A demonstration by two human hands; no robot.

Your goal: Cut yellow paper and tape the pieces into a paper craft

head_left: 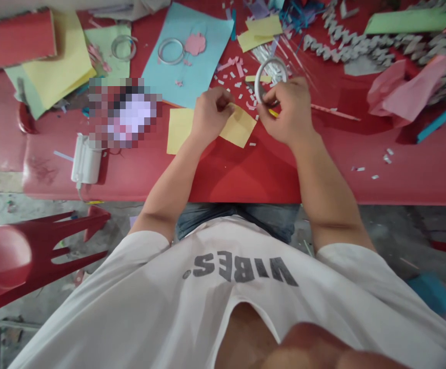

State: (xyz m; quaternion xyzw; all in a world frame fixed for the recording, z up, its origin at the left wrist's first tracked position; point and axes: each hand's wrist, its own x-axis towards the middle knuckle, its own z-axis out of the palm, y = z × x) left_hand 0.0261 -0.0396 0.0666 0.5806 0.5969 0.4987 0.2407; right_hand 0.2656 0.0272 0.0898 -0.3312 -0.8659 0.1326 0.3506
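Note:
A roll of white tape (259,84) stands on its edge in my right hand (290,110), gripped between thumb and fingers. To its left, my left hand (212,115) is closed in a pinch at the top corner of a small yellow paper piece (240,128). Whether those fingertips also hold a bit of tape is too small to see. Another yellow paper piece (179,130) lies flat on the table, partly behind my left wrist. A yellow object (272,113) shows just beneath my right fingers, mostly hidden.
A blue sheet (192,61) carries a second tape roll (170,51) and a pink paper flower (195,44). On the red table (242,184) lie paper scraps, a white power bank (86,160), a pink pencil-like stick (336,111) and grey folded-paper chains (346,48). A red chair (38,251) stands left.

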